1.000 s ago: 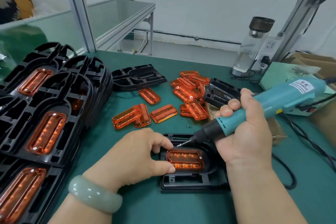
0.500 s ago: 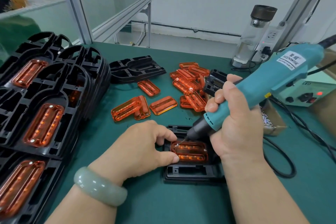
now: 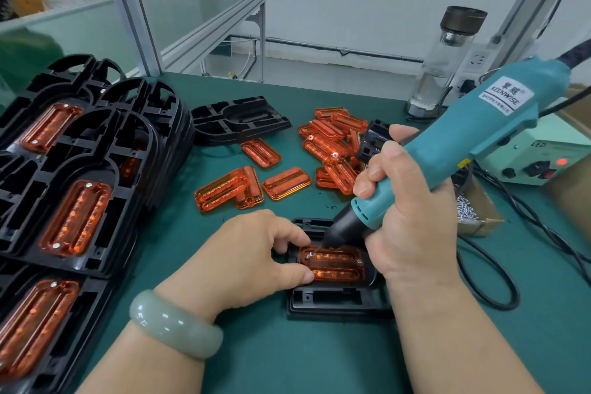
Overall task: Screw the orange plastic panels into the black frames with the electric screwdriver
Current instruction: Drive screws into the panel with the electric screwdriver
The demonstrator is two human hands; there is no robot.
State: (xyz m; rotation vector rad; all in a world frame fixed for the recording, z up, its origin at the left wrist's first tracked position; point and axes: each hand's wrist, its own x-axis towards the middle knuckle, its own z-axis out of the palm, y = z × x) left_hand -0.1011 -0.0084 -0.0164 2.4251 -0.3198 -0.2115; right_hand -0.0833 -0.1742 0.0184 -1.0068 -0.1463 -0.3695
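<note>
One green table (image 3: 287, 361) filling the view. Along its left side, leaning rows of finished frames (image 3: 32, 189) packed together, too dense to count, with four orange inserts showing among them. One teal electric screwdriver (image 3: 463, 144), slanting down from upper right to centre, a dark cord at its back end. Two bare hands: the right hand (image 3: 412, 221) wrapped in a full fist round the screwdriver's lower barrel, wrist low near the table; the left hand (image 3: 246, 253), with one pale green bangle (image 3: 174, 326) on its wrist, palm down, thumb and curled forefinger pinching the left end of the orange panel (image 3: 335, 264). That panel seated in one black frame (image 3: 332, 301), flat on the table at near centre, between the hands. One empty frame (image 3: 240, 120) further back. Four loose panels (image 3: 286, 182) lying apart at mid-table, beside one heap (image 3: 329, 144) too tangled to count. One clear bottle (image 3: 447, 61) with a dark cap at the far edge. One pale power box (image 3: 537, 160) at right, red light on. One small cardboard box (image 3: 479, 217) of silver screws just beside the right hand. Bit tip on one screw (image 3: 309, 255) at the panel's left end; a second screw (image 3: 359, 262) seated at its right end.
</note>
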